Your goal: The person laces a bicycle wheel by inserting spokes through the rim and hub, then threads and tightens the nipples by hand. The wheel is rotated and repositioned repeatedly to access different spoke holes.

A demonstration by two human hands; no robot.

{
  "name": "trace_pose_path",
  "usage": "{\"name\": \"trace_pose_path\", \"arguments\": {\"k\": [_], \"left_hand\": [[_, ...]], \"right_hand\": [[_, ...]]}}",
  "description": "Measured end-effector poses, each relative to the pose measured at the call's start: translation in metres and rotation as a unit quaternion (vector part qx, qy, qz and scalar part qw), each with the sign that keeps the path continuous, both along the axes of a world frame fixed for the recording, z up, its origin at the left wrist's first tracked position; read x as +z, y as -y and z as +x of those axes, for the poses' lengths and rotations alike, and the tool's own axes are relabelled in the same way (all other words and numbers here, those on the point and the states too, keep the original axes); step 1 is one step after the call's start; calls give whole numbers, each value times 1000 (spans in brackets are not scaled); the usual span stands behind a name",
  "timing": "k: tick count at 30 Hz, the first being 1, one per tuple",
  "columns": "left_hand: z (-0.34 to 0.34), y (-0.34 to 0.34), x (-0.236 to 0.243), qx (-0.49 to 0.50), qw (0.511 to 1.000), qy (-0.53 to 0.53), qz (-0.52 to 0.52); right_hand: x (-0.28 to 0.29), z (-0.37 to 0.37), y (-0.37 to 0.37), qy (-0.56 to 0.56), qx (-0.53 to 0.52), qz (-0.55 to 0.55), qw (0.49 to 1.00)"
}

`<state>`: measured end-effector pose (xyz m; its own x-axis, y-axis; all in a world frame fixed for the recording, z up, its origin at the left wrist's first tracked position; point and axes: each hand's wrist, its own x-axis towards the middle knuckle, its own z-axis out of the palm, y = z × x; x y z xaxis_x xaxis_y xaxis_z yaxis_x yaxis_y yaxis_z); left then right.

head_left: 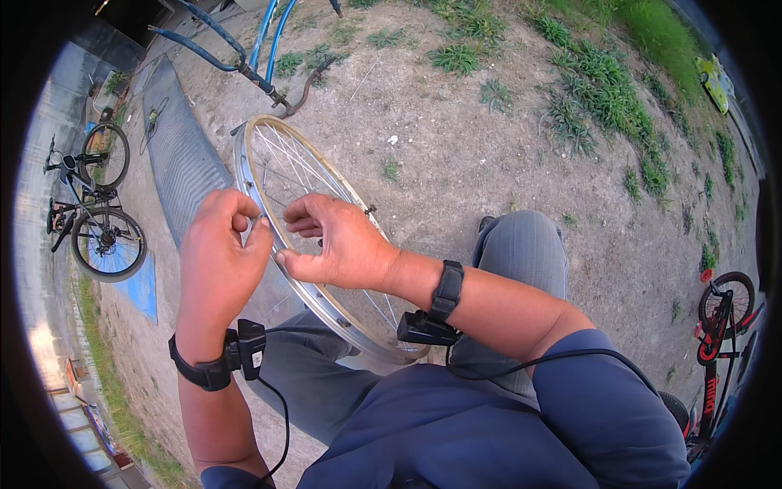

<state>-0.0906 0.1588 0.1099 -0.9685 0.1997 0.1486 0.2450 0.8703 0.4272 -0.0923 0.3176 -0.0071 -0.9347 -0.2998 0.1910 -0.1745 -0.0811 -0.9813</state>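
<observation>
A bare bicycle wheel [346,327], a silver rim with thin spokes and no tyre, stands tilted between my knees. My left hand [218,257] is at the rim's left outer side, thumb and forefinger pinched together; anything between them is too small to make out. Across the rim, my right hand [338,244] reaches over the spokes. Its thumb tip touches the rim, while its bent fingers stay apart from the thumb, with a gap between. The hub is mostly hidden behind this hand.
Beyond the wheel lies a blue bicycle frame [259,80] with a curved rusty bar. A ridged grey strip [181,155] runs along the left. A dark bicycle [96,200] is farther left, a red-and-black one [713,350] at right. Weeds [599,106] grow from the dirt.
</observation>
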Motion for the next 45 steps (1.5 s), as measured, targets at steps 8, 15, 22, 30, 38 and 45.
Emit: {"name": "trace_pose_path", "arguments": {"k": [8,15,22,30,38,45], "left_hand": [[-1,1,0,-6,1000,6,3],[0,0,-1,-9,1000,-11,-22],[1,-1,-1,-2,1000,-19,-13],[-1,-1,1,-7,1000,3,-22],[0,-1,0,-22,999,-22,-30],[1,-3,-2,-6,1000,-20,-14]], "right_hand": [[1,0,-1,6,2,4,1000],[0,0,0,7,-1,-3,1000],[-1,0,-1,8,-4,-17,1000],[0,0,-1,-1,1,3,1000],[1,0,-1,2,1,2,1000],[1,-1,-1,6,1,-1,1000]]}}
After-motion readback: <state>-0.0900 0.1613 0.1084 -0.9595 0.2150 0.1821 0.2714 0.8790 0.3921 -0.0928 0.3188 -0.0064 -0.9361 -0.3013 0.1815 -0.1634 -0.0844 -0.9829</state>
